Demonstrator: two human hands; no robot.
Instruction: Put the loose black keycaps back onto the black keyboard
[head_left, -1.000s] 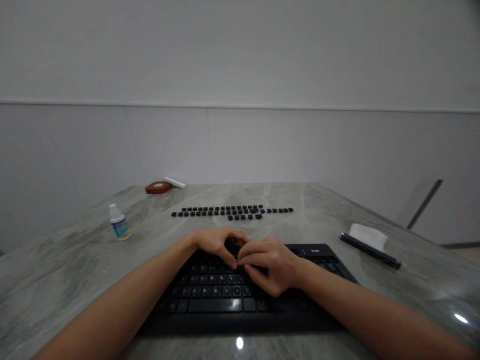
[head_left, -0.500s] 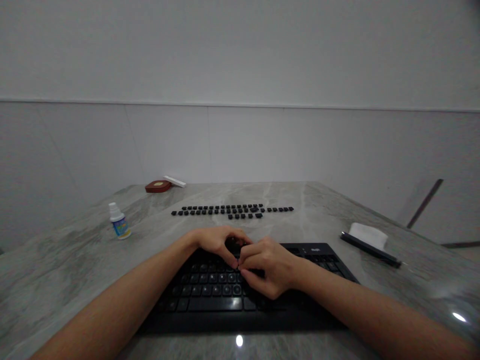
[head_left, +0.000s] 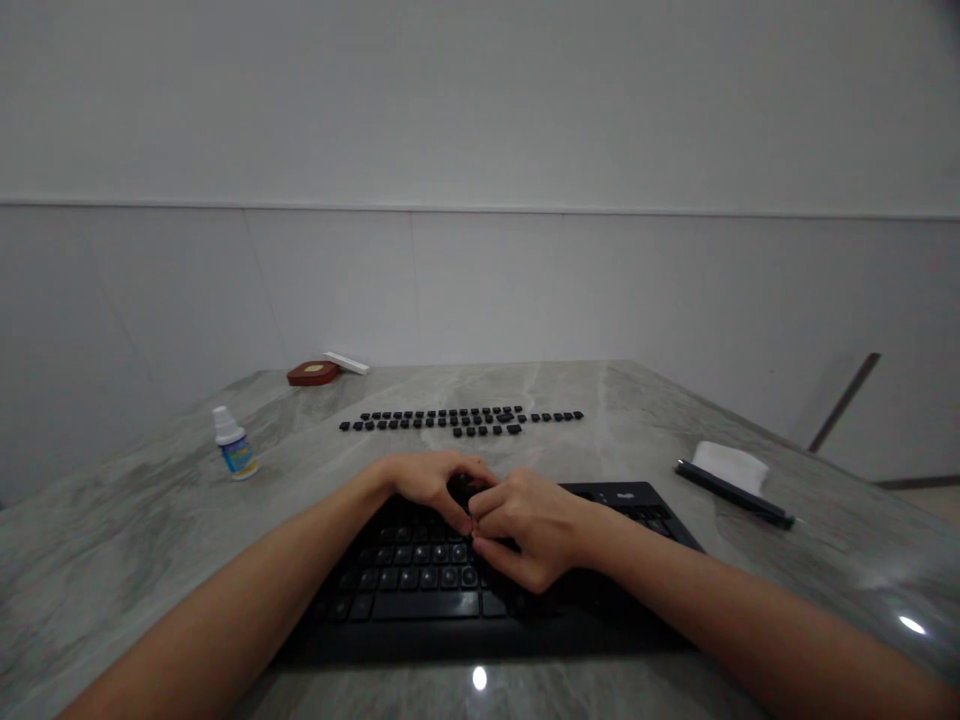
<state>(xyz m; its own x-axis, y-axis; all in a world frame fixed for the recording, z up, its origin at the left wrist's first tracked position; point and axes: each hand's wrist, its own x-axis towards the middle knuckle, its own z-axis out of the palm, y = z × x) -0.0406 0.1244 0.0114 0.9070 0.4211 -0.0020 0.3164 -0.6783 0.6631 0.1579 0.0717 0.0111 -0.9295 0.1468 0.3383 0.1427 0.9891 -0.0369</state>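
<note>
A black keyboard (head_left: pixel 426 605) lies flat on the table in front of me, with both hands over its middle. My left hand (head_left: pixel 429 482) arches over the upper keys, thumb and fingers curled in. Right against its thumb tip, my right hand (head_left: pixel 534 528) is closed in a pinch. Whatever the fingertips grip is too small and covered to make out. Beyond the keyboard, loose black keycaps (head_left: pixel 514 429) stand in several neat rows. Part of the keyboard's upper middle is hidden beneath my hands.
A white spray bottle (head_left: pixel 238 455) with a blue label stands at left. To the right, a dark pen-like stick (head_left: pixel 731 492) rests against a white tissue or cloth (head_left: pixel 731 465). At the far left are a reddish-brown case (head_left: pixel 313 376) and a white bar (head_left: pixel 347 363).
The whole view has shifted slightly. My right hand has turned a little to the left, its knuckles closer to my left hand. Both hands keep their pinched pose over the same keys.
</note>
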